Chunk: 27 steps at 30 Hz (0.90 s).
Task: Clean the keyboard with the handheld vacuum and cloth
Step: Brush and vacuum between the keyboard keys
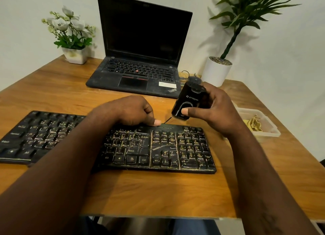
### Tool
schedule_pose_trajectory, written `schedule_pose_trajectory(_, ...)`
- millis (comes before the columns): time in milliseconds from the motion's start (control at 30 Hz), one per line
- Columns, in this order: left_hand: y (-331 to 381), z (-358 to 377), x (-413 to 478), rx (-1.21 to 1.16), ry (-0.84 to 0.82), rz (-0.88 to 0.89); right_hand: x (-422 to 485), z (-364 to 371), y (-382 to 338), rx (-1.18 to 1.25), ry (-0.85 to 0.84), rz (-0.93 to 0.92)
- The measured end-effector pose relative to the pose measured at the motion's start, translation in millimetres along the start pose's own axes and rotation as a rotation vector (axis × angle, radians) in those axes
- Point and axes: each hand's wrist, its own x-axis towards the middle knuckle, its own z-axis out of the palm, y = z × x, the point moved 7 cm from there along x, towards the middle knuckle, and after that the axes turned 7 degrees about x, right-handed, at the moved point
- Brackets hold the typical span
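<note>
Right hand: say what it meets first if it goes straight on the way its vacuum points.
Probably the top edge of the keyboard, beside the left hand; the vacuum tilts down-left, depth unclear.

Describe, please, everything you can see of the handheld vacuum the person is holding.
The handheld vacuum is a small, glossy black, seemingly plastic block with rounded corners, white lettering on its face and an oval outlined button lower down. The right hand wraps around it, thumb on that button. It is held tilted above the desk, just behind the far edge of the keyboard; only the hand plainly touches it.
</note>
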Motion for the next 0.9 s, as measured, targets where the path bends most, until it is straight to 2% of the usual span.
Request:
schedule_pose_trajectory(200,-19,-19,-8,0.016,0.004,-0.084,3,14,2,0.039,-0.059,-0.002)
schedule_pose_trajectory(333,-31,-25,-9,0.012,0.017,-0.145,11,24,1,-0.051,-0.126,-0.028)
schedule_pose_trajectory(467,-48,-37,-15,-0.016,0.053,-0.211,17,31,6,-0.042,-0.112,-0.033)
schedule_pose_trajectory(600,-41,-37,-13,-0.036,0.113,-0.143,24,45,0,-0.061,-0.142,-0.047)
schedule_pose_trajectory(767,-20,-28,0,0.184,0.243,-0.069,28,55,-1,-0.108,-0.195,-0.077)
schedule_pose_trajectory(900,-17,-25,2,0.187,0.252,-0.072,18,41,7,-0.106,-0.184,-0.104)
